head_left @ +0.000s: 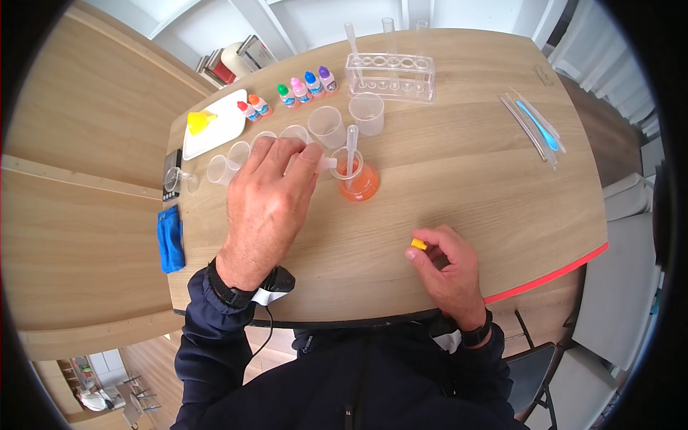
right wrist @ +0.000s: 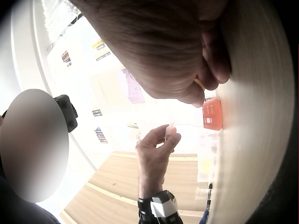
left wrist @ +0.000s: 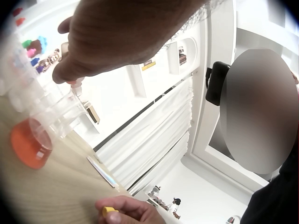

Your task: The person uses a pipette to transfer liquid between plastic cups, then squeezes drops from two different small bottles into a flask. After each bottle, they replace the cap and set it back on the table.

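Note:
My left hand (head_left: 269, 197) grips a small dropper bottle, mostly hidden by the fingers. Its pale nozzle (head_left: 327, 164) points sideways at the mouth of a glass flask (head_left: 360, 188). In the right wrist view the bottle (right wrist: 171, 132) shows between thumb and fingers. Orange liquid fills the flask's lower part, and a clear plastic pipette (head_left: 352, 147) stands in its neck. Over the table's near right side, my right hand (head_left: 453, 271) pinches a small yellow cap (head_left: 419, 244) between thumb and fingertips. The left wrist view also shows this yellow cap (left wrist: 110, 211).
Clear plastic cups (head_left: 327, 127) stand in a row behind the flask. Beyond them are capped dropper bottles (head_left: 314, 86) and a test tube rack (head_left: 390, 77). A white tray (head_left: 228, 132) bears a yellow funnel (head_left: 200, 122). Wrapped stirrers (head_left: 536, 125) lie right, a blue cloth (head_left: 170, 240) left.

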Demonstrator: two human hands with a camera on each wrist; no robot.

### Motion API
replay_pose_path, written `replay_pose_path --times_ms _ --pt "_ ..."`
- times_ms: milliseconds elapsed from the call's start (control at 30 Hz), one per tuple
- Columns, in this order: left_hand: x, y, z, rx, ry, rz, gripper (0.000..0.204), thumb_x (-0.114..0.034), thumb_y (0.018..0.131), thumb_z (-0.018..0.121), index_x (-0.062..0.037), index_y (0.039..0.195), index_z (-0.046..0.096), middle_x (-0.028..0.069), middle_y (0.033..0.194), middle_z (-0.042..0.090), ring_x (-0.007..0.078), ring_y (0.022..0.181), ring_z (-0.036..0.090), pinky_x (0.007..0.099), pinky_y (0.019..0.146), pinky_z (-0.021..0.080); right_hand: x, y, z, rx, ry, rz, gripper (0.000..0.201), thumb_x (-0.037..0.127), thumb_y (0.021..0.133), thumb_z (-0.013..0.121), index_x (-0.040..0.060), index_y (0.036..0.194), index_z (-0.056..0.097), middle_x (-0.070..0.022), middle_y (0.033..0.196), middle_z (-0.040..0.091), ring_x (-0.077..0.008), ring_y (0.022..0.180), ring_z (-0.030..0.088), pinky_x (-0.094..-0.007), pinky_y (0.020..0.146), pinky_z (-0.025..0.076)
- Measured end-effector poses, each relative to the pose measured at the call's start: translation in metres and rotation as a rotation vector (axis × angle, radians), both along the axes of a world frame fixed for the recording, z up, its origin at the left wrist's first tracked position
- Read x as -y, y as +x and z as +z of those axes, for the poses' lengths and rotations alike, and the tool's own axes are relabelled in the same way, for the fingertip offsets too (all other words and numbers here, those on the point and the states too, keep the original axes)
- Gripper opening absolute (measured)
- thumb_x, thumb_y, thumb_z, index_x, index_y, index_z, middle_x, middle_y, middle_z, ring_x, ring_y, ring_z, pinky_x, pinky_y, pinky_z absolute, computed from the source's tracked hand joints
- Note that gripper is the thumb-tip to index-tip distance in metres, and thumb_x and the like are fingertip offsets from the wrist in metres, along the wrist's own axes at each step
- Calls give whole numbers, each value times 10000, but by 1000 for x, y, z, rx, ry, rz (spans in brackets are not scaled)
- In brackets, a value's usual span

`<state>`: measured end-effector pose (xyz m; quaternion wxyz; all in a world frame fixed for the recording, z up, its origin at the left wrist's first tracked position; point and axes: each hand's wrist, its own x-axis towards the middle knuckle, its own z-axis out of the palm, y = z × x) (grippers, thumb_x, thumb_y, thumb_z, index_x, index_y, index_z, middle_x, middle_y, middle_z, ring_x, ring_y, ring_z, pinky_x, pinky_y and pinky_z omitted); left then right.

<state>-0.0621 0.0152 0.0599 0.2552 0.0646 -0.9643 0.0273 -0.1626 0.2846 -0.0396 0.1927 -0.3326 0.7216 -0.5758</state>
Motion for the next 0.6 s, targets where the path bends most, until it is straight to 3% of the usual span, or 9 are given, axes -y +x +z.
replay_pose_path --times_ms 333,433,600 --pt "2 1 -3 -3 55 10 388 -4 792 895 -62 1154 768 85 1107 750 310 986 699 416 831 591 0 -1 0 -17 0 3 216 51 975 826 -7 1169 750 -84 971 708 -157 816 685 -285 739 548" --pt "5 4 -10 -41 149 6 409 1 802 898 -56 1187 774 94 1108 766 307 968 703 399 802 586 0 -1 0 -16 -6 -1 214 47 975 823 -7 1170 750 -83 971 709 -155 817 685 -284 739 548" --pt "-3 21 -16 -121 504 92 373 9 851 895 -50 1205 793 84 1098 784 219 945 708 337 745 564 -1 -1 1 -12 -21 -18 217 23 961 821 -10 1166 759 -111 965 728 -198 823 728 -310 726 585"
